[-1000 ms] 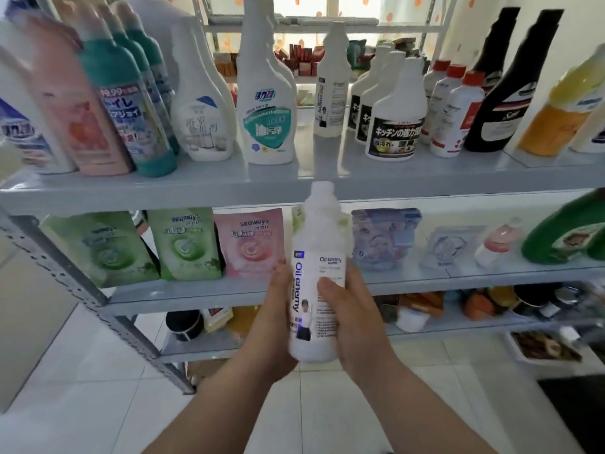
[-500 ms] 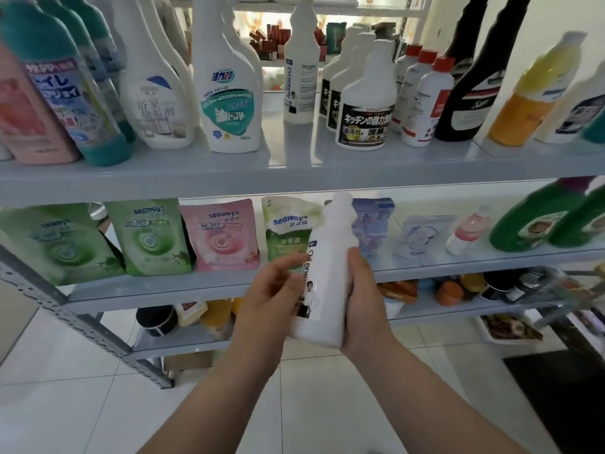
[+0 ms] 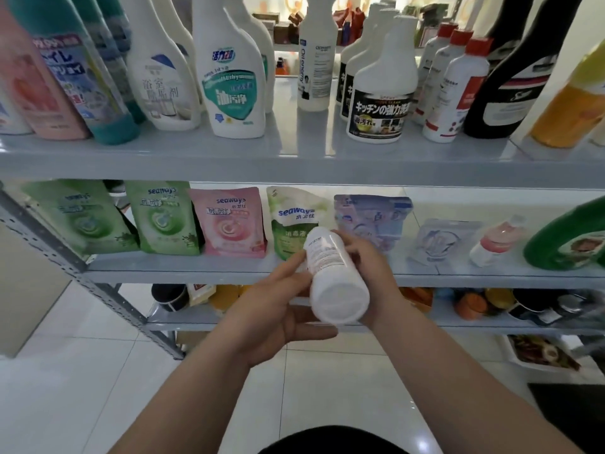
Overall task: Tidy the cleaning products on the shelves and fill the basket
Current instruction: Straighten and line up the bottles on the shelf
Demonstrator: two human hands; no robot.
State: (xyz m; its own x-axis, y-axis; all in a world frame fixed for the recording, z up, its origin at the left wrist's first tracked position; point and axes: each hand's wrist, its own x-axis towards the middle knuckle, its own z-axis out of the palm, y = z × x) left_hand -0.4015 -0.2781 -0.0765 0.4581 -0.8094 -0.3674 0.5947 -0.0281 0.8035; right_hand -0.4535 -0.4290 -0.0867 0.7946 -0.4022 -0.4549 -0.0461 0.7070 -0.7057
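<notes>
Rack: metal shelving, three tiers in view, stocked with cleaners.
Top shelf: upright bottles along it; a gap runs back from its front edge, mid-length, with a twin bottle standing at the rear of that gap.
Middle shelf: refill pouches in a row; green pouch directly behind my hands.
Basket: not in view.
White bottle: in the air just before the middle shelf's front edge, tipped so the base faces me and the neck points at the pouches.
Right hand: fingers wrapped round the bottle's far side; this is the only real hold.
Left hand: fingers nearly straight, tips touching the bottle's left side, thumb under the base; steadying, not gripping.
Risk 1: smooth wall, one-sided hold; if the left hand leaves, the bottle may roll out of the right.
Risk 2: the neck may knock the green pouch over if pushed forward.
Risk 3: narrow gap on the top shelf; neighbours may topple on entry.
</notes>
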